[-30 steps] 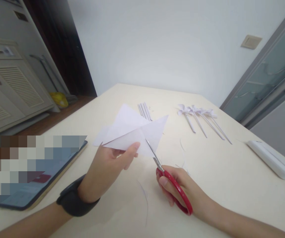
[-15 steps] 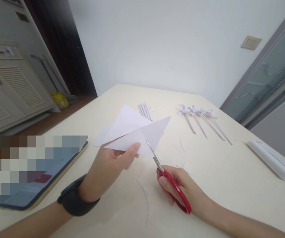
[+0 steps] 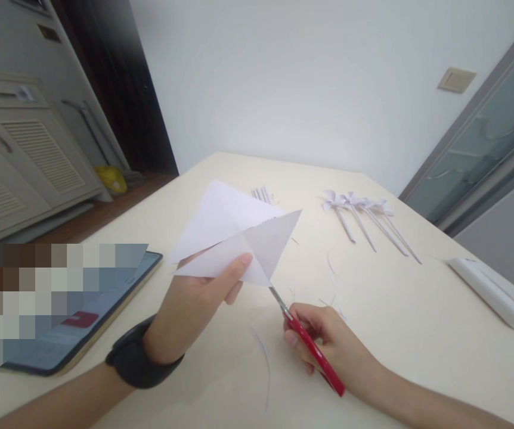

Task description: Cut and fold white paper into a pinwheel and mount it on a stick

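Note:
My left hand (image 3: 207,298), with a dark band on its wrist, pinches a white sheet of paper (image 3: 221,214) between thumb and fingers above the table. Slits run inward from the sheet's left and right sides. In my right hand (image 3: 315,333) is a pair of scissors (image 3: 313,348) with red handles. Their blades point up and left to the paper's lower corner, and the tips are hidden behind or at its edge. Several rolled paper sticks (image 3: 261,194) lie behind the sheet. Several paper pinwheels (image 3: 359,205) on sticks lie at the back right.
A tablet (image 3: 118,298), partly blurred out, lies at the left of the table (image 3: 373,381). Thin paper offcuts (image 3: 266,369) are scattered in front and right of the paper. A white packet (image 3: 489,292) lies at the right edge. Behind stands a wall (image 3: 284,83).
The scissors' blades have closed and drawn down from the paper's middle to its lower corner. The paper has shifted slightly left, with a slit now showing on its right side.

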